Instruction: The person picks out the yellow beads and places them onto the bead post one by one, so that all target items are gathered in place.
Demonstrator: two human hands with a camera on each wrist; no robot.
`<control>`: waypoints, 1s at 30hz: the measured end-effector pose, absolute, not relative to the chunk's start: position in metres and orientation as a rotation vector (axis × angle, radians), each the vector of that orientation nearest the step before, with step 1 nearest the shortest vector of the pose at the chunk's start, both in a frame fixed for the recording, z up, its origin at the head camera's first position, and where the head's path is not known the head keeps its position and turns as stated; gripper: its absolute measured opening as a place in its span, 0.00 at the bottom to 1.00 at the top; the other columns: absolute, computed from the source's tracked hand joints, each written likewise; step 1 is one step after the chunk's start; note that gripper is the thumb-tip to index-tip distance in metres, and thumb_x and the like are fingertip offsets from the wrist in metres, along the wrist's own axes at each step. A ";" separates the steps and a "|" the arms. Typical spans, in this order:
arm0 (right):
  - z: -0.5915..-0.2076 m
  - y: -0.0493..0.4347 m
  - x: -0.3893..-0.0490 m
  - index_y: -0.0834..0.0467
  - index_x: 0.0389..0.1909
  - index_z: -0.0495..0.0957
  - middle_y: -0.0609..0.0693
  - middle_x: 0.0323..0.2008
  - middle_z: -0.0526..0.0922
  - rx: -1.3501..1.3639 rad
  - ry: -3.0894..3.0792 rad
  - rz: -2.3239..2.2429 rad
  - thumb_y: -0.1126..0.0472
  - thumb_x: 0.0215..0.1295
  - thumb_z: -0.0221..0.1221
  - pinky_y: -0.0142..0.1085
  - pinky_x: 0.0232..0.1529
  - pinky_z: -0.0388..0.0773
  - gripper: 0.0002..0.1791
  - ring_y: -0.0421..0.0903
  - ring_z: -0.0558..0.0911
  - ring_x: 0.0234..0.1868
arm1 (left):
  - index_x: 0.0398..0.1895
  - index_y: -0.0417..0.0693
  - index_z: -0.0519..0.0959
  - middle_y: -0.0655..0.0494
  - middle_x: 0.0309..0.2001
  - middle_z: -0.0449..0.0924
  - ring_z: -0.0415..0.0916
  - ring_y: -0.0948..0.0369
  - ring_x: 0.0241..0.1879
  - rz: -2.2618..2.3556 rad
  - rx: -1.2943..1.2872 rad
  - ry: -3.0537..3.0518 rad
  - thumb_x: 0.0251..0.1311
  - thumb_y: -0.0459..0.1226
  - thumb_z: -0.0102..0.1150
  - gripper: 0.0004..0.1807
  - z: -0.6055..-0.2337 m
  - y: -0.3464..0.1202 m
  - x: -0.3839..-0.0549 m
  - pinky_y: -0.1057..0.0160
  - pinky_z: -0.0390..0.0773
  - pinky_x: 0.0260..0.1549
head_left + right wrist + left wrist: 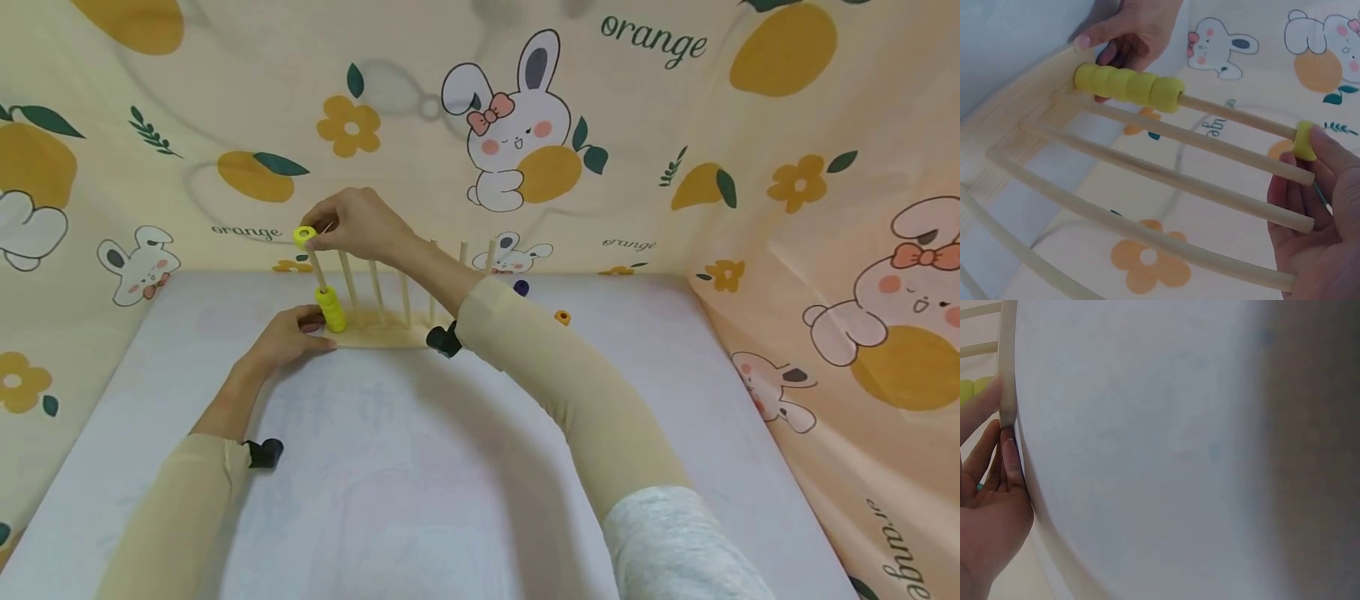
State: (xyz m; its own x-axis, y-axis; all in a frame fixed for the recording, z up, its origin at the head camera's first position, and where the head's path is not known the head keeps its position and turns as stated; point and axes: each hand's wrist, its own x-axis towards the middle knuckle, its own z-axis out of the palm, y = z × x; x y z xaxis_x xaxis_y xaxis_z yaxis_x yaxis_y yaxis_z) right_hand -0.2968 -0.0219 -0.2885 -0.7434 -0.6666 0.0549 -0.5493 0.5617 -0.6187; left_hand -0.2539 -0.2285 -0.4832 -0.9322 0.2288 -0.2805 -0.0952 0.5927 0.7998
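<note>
My right hand (365,225) pinches a yellow bead (1304,140) at the top of the leftmost wooden peg (1238,117); the peg's tip is hidden by the bead. Lower on that same peg sits a stack of several yellow beads (331,310), down against the wooden base (382,337). With thumb and fingers, my left hand (281,340) grips the left end of the base, beside the stack. In the left wrist view its thumb (982,409) lies against the base's edge.
Several bare pegs (1166,178) rise in a row right of the stack. A dark purple bead (521,288) and an orange bead (562,317) lie on the white table (390,500) to the right. Behind hangs a printed cloth (420,50).
</note>
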 end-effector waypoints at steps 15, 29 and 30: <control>-0.291 -0.014 -0.300 0.57 0.53 0.84 0.44 0.44 0.87 -1.060 2.566 -1.095 0.57 0.66 0.65 0.21 0.46 0.77 0.16 0.33 0.83 0.43 | 0.75 0.33 0.56 0.35 0.70 0.63 0.63 0.42 0.68 1.262 0.100 2.488 0.59 0.40 0.70 0.46 -0.479 -0.225 -0.249 0.45 0.61 0.70; -0.281 0.015 -0.302 0.59 0.51 0.85 0.45 0.43 0.87 -1.012 2.524 -1.319 0.61 0.65 0.66 0.25 0.45 0.79 0.15 0.36 0.83 0.42 | 0.74 0.34 0.57 0.35 0.71 0.62 0.61 0.41 0.69 1.264 0.101 2.499 0.59 0.40 0.70 0.45 -0.480 -0.224 -0.249 0.44 0.60 0.70; -0.280 0.018 -0.301 0.59 0.51 0.85 0.45 0.43 0.87 -1.008 2.521 -1.317 0.61 0.65 0.66 0.25 0.46 0.79 0.15 0.36 0.83 0.42 | 0.74 0.34 0.57 0.35 0.71 0.62 0.61 0.41 0.69 1.262 0.103 2.503 0.59 0.40 0.70 0.45 -0.480 -0.224 -0.249 0.44 0.60 0.70</control>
